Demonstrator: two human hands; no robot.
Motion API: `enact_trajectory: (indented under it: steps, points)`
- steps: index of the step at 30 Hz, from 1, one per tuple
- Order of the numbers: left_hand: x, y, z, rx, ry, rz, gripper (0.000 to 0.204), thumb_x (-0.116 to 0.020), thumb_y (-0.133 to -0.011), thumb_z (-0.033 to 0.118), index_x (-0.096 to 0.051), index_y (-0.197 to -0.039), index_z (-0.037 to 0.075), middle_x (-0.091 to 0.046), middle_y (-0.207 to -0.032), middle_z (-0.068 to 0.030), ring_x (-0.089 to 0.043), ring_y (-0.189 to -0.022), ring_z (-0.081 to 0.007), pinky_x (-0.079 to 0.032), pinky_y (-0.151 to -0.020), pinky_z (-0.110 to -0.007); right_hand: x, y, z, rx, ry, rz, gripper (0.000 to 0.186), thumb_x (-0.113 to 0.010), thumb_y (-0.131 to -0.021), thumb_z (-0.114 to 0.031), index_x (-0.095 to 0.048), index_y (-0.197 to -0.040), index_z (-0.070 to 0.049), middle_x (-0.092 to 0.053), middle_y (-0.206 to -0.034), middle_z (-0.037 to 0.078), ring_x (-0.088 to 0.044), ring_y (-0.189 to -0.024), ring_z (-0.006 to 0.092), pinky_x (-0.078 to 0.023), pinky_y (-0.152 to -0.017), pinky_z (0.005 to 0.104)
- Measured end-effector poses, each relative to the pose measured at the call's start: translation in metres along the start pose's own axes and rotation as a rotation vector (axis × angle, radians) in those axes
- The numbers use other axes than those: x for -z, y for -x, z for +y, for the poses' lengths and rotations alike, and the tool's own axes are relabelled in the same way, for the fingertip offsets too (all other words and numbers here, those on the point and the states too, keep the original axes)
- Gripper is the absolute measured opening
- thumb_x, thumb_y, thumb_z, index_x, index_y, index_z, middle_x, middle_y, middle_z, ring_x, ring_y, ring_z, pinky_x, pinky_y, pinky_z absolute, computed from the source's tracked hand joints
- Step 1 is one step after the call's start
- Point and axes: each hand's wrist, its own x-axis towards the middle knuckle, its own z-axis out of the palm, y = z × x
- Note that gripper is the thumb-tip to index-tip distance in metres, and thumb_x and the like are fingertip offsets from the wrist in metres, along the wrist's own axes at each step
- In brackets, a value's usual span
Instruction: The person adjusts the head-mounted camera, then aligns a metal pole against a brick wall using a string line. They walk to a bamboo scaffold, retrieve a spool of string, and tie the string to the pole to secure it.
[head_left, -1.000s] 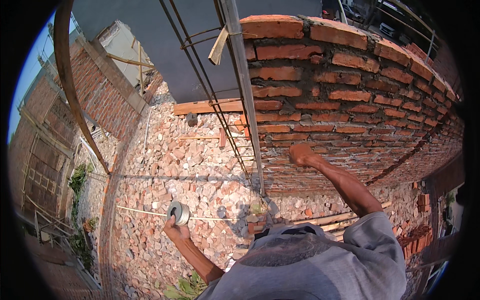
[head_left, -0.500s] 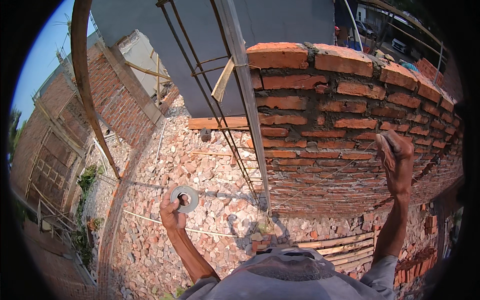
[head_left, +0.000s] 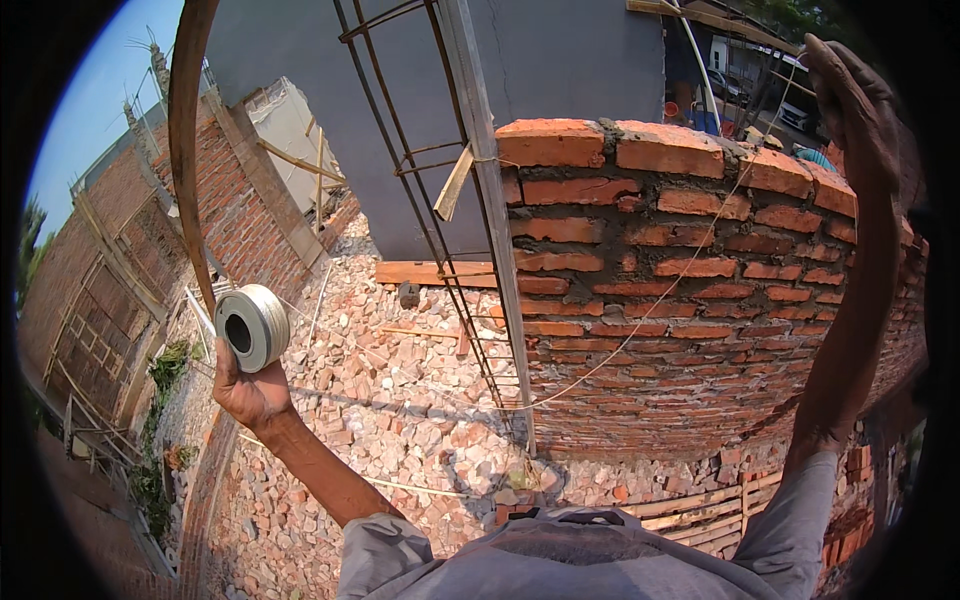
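Note:
My left hand is raised at the left with its fingers around a spool of white string with a grey rim. From the spool the string sags across in front of the brick wall and climbs to the upper right. There my right hand, lifted above the wall's top course, pinches the string. Part of the string is faint against the rubble. The wall is red brick with grey mortar, beside an upright wooden post.
A steel rebar cage leans along the post. Broken brick rubble covers the ground. A slanting wooden pole stands at left, near an older brick wall. Bamboo strips lie at the wall's foot. Behind is a grey wall.
My left hand has moved left and up with the spool, which now shows its side. My right hand has risen up and right, and a longer run of string hangs between them.

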Motion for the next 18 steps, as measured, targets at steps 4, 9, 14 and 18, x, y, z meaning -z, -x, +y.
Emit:
enact_trajectory:
  steps: [4,9,14,18]
  points:
    - [0.028,-0.009,0.022,-0.165,-0.085,0.346,0.038,-0.055,-0.097,0.02,-0.056,-0.122,-0.008,-0.062,-0.122,-0.0182,-0.06,-0.113,-0.0307,-0.048,-0.097,-0.05,-0.013,-0.011,0.01,0.022,-0.029,0.023,0.029,-0.06,-0.097,-0.033,-0.066,-0.083,-0.008,-0.042,-0.054,-0.008,-0.027,-0.039,-0.0019,-0.018,-0.037,0.0202]
    - [0.03,0.01,0.035,-0.108,-0.073,0.252,0.036,-0.059,-0.094,0.02,-0.06,-0.119,-0.006,-0.065,-0.117,-0.0157,-0.062,-0.109,-0.0281,-0.049,-0.096,-0.049,-0.054,-0.021,0.003,0.088,-0.021,0.005,0.034,-0.059,-0.097,-0.032,-0.063,-0.075,-0.006,-0.04,-0.056,-0.008,-0.029,-0.045,-0.0005,-0.021,-0.04,0.0207]
    - [-0.017,0.02,0.023,-0.108,-0.047,0.038,0.035,-0.059,-0.093,0.019,-0.06,-0.118,-0.005,-0.067,-0.113,-0.0162,-0.064,-0.105,-0.0275,-0.053,-0.092,-0.048,-0.102,-0.052,-0.014,0.259,0.077,-0.015,0.04,-0.058,-0.096,-0.035,-0.064,-0.071,-0.004,-0.044,-0.057,-0.001,-0.04,-0.052,0.0064,-0.037,-0.048,0.0268]
    - [-0.061,0.011,0.036,-0.242,0.086,-0.058,0.039,-0.054,-0.097,0.02,-0.055,-0.123,-0.008,-0.062,-0.12,-0.0205,-0.062,-0.109,-0.0302,-0.052,-0.092,-0.051,-0.129,-0.077,-0.034,0.318,-0.062,-0.007,0.034,-0.058,-0.098,-0.033,-0.066,-0.08,-0.005,-0.041,-0.058,-0.005,-0.037,-0.05,0.0018,-0.03,-0.043,0.021]
